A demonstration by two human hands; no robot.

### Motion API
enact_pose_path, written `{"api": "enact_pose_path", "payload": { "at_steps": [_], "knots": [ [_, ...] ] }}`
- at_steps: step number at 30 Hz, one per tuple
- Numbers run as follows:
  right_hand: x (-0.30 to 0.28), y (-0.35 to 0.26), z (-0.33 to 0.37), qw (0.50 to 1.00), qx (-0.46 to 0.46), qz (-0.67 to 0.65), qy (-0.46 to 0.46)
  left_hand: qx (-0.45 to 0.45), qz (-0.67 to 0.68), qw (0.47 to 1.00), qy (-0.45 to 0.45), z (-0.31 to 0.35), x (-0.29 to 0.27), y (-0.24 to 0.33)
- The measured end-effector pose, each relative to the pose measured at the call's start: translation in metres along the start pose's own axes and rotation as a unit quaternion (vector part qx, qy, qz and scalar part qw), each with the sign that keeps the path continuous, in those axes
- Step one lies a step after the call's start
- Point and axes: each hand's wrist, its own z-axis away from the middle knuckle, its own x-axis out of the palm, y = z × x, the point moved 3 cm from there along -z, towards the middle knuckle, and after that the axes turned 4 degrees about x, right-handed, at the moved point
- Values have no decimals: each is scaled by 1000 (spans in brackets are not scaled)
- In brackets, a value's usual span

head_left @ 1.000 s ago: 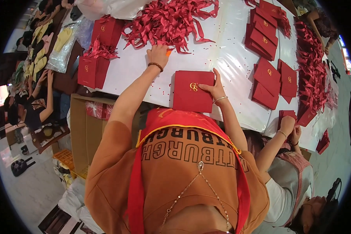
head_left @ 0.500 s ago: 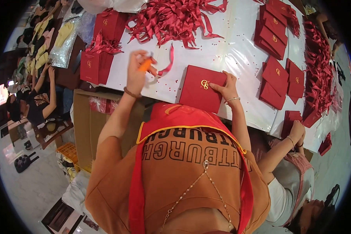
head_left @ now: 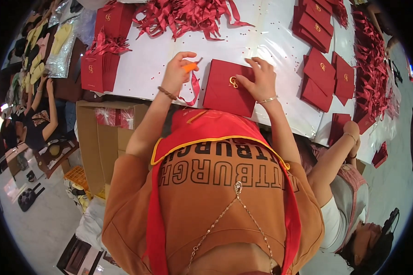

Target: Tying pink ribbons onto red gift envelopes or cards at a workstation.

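Observation:
A flat red paper bag with a gold monogram lies at the table's front edge. To its left, my left hand is closed around a small orange-handled tool with a thin dark tip pointing toward the bag. From that hand a narrow red ribbon hangs in a loop beside the bag's left edge. My right hand is over the bag's upper right corner, thumb near the monogram and fingers spread apart. Whether the thumb presses on the bag is hard to tell.
A heap of red ribbons lies behind. Stacks of red bags stand at left and right. An open cardboard box is below the table's left side. At right, a co-worker's arm reaches to red bags.
My left hand has come nearer the bag with the tool and ribbon. My right hand has loosened from the bag's right edge, its fingers now spread. The whole view has shifted slightly.

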Motion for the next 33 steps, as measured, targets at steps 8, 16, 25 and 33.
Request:
{"api": "enact_pose_path", "payload": {
  "at_steps": [8,16,25,33],
  "knots": [
    [18,-21,2,997,-53,43,-30,148,-264,953,-28,-5,40,-26],
    [5,-45,-14,991,-81,78,-66,58,-280,958,11,-6,35,-27],
    [23,-19,-39,939,70,-56,-333,331,-396,856,9,-3,40,-4],
    [36,-4,-31,892,152,-210,-370,264,-423,866,-33,-2,59,-3]
  ]
}}
